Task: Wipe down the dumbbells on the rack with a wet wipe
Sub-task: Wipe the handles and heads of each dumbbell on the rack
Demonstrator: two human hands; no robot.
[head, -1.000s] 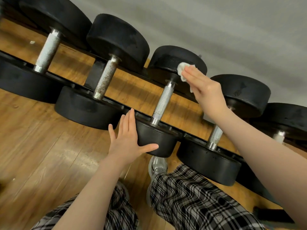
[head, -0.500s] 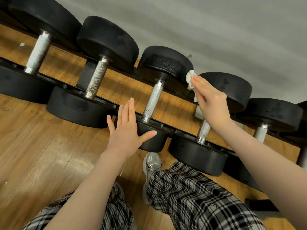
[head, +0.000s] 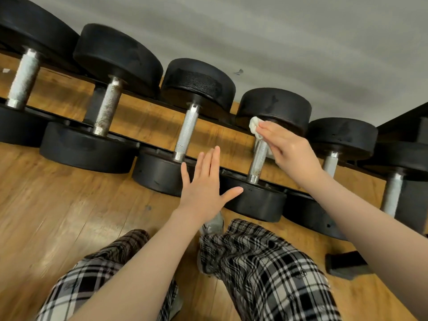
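Several black dumbbells with metal handles lie side by side on a black rack (head: 301,200). My right hand (head: 289,149) presses a crumpled white wet wipe (head: 254,126) against the far head of one dumbbell (head: 275,107), just above its handle (head: 257,163). My left hand (head: 206,186) is spread flat with straight fingers between the near heads of that dumbbell (head: 257,200) and the one to its left (head: 159,174); its thumb lies over the near head on the right.
A wooden floor (head: 58,216) runs under and in front of the rack. A grey wall (head: 301,42) rises behind it. My legs in plaid trousers (head: 266,269) and a shoe (head: 213,224) stand close to the rack. A dark rack foot (head: 345,265) sits at lower right.
My right hand has carried the wipe from the far head of the middle dumbbell to the far head of its right-hand neighbour. My left hand has shifted right along the near heads.
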